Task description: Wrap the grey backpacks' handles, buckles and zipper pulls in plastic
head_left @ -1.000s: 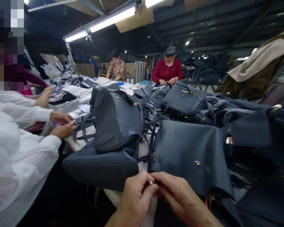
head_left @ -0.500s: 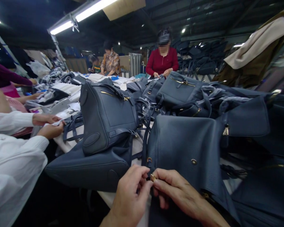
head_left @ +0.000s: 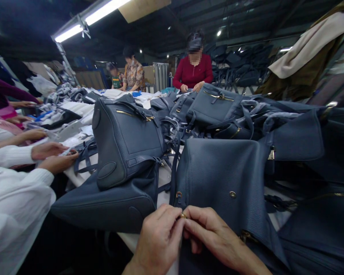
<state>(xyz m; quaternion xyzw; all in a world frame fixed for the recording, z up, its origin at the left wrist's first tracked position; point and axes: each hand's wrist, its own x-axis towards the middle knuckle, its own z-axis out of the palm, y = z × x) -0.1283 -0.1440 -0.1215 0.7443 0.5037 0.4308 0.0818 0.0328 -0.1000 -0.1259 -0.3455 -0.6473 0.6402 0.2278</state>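
Observation:
A small gold-coloured metal fitting is pinched between the fingertips of both hands, just in front of a dark blue leather bag. My left hand closes thumb and forefinger on its left side. From the right, my right hand grips it between thumb and forefinger, the other fingers curled below. Most of the fitting is hidden by the fingers, so its exact kind does not show. The bag's panel has a gold ring with a short tab and a round gold stud.
Left of the hands, a blue bag with a gold zip rests on another bag. More bags are heaped behind. A co-worker's white sleeve reaches in from the left. Across the table stands a person in red.
My left fingertips have closed in on the gold fitting, which now shows less between the hands. The view has shifted slightly; the bags stay in place.

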